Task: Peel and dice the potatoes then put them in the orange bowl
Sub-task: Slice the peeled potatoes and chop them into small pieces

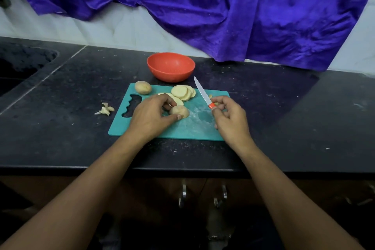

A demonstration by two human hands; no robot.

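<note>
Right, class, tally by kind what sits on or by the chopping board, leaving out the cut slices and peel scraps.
Bowls: 1, the orange bowl
Chopping boards: 1, the teal board
Knives: 1, the knife held in the right hand
Unsliced potatoes: 2, the whole potato and the potato piece gripped by the left hand
Total: 5

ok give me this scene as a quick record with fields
left hand: grips potato piece on cutting board
right hand: holds knife, blade pointing away
slices: fanned on board's far side
whole potato: board's far left corner
orange bowl: behind board, looks empty
peels: on counter, left of board
</note>
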